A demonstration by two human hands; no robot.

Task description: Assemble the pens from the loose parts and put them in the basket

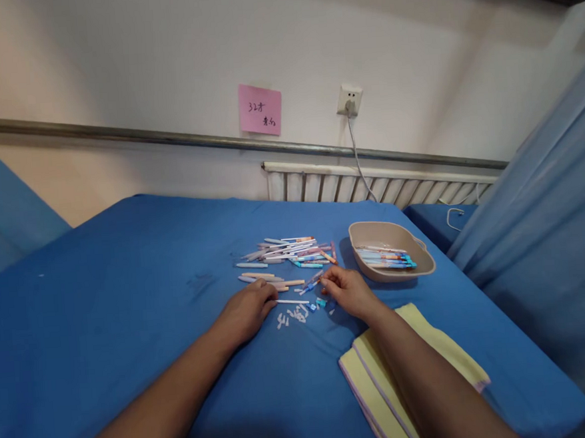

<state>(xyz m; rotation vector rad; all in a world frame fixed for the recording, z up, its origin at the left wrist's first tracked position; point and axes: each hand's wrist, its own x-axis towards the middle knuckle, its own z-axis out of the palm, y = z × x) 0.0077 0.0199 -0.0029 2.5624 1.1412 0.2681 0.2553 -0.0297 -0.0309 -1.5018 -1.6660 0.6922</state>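
Note:
My left hand (251, 310) has its fingers curled, and a thin white pen refill (293, 302) sticks out to the right from its fingertips. My right hand (348, 291) is pinched closed beside a blue pen part (309, 287); what its fingertips hold is too small to make out. Between and below the hands lie small white plastic pieces (298, 314) and a teal pen cap (321, 302). Pen barrels (260, 275) in pastel colours lie just beyond my left fingers. Behind them spreads a larger pile of pens and refills (289, 248).
A beige plastic basin (394, 274) holding several pens (383, 258) stands at the right. A folded yellow towel (378, 380) lies under my right forearm. A blue cloth (103, 312) covers the table. Behind are a radiator (320, 182) and a wall socket (349, 99); a blue curtain (540, 175) hangs right.

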